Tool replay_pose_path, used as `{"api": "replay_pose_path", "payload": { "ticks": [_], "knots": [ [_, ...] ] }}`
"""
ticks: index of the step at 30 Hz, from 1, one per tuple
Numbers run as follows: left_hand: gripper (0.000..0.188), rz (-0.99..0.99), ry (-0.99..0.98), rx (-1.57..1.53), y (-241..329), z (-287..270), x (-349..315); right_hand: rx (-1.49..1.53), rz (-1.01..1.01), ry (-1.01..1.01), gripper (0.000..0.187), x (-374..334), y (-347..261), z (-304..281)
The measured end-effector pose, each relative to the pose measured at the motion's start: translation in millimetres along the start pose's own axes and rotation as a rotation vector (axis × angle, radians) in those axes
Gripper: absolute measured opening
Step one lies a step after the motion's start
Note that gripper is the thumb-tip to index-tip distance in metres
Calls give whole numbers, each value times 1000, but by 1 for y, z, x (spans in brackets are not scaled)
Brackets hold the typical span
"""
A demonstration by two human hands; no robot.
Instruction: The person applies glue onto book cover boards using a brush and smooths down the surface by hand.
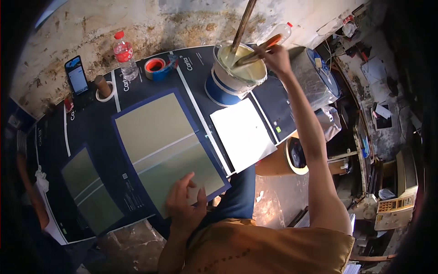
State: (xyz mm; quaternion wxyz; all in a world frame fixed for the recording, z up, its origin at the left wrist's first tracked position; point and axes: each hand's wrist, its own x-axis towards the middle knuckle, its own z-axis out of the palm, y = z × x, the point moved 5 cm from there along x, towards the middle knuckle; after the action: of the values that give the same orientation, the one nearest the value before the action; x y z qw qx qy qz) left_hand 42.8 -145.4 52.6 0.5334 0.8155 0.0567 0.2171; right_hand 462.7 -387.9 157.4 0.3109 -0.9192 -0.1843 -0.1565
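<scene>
My right hand [273,55] is closed around a flat brush [248,58] with an orange-tipped handle. The brush leans into a white and blue bucket [223,91] of thick cream-coloured liquid, its bristle end at the liquid's surface. A long wooden stick [242,27] also stands in the bucket. My left hand [185,201], fingers apart and holding nothing, is over the near part of a green-grey panel [159,123] with a dark blue border. Pale stripes cross that panel; its far part looks lighter than its near part. I cannot tell whether the hand touches it.
Right of the panel lies a white sheet [244,134]. Behind stand a water bottle [125,59], tape rolls [156,68], a brown cylinder in a white ring [104,86] and a phone [77,77]. A smaller green panel [91,192] and another person's arm [34,196] are at left.
</scene>
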Motion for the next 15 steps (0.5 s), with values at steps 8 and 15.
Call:
{"api": "replay_pose_path", "payload": {
  "ticks": [8, 15],
  "knots": [
    [39, 1, -1, 14, -1, 0, -6, 96, -11, -29, 41, 21, 6, 6],
    [35, 54, -8, 10, 5, 6, -7, 13, 12, -146, 43, 39, -30, -36]
  ]
}}
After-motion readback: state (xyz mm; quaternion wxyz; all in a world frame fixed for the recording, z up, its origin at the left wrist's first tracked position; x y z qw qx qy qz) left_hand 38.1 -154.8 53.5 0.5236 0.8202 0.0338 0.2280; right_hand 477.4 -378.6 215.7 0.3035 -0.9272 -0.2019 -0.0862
